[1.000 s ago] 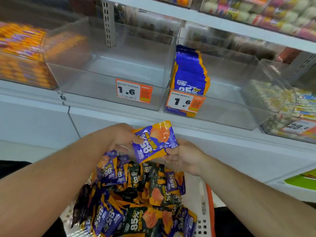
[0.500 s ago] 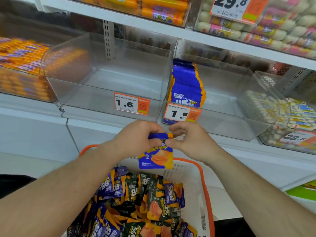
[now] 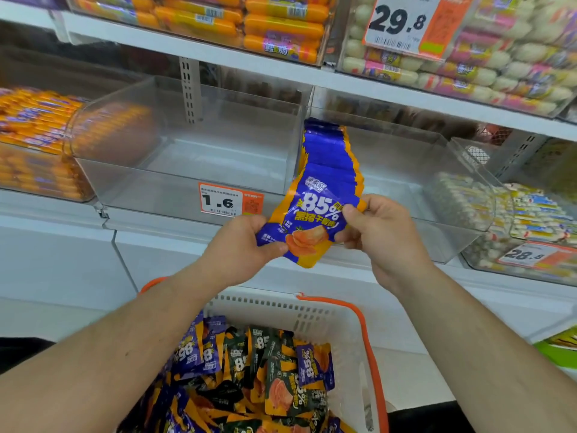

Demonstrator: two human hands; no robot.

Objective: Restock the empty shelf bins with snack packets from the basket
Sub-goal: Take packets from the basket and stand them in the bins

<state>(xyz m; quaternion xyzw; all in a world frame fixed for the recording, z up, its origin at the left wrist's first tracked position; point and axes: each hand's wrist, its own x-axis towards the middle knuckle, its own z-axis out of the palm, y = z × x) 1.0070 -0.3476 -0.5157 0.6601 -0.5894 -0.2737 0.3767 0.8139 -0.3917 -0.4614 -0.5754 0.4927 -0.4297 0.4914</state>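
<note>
A blue and orange snack packet (image 3: 312, 223) marked 85% is held upright in front of the shelf edge. My left hand (image 3: 240, 248) pinches its lower left corner and my right hand (image 3: 381, 232) pinches its right edge. Behind it a row of the same blue packets (image 3: 327, 151) stands at the left end of a clear bin (image 3: 406, 182). The clear bin (image 3: 187, 157) to its left has nothing in it. Below, the white basket (image 3: 312, 310) with orange handles holds several blue and dark green packets (image 3: 265, 376).
Orange sausage packs (image 3: 34, 132) fill the bin at far left and the upper shelf (image 3: 249, 23). Pale wrapped snacks (image 3: 499, 207) fill the right bins. Price tags reading 1.6 (image 3: 229, 200), 29.8 (image 3: 402, 20) and 28.8 (image 3: 530, 254) hang on the bin fronts.
Both hands lifted one blue packet out of the basket, turned it face up and upright, and raised it to the front of the bin with the blue row.
</note>
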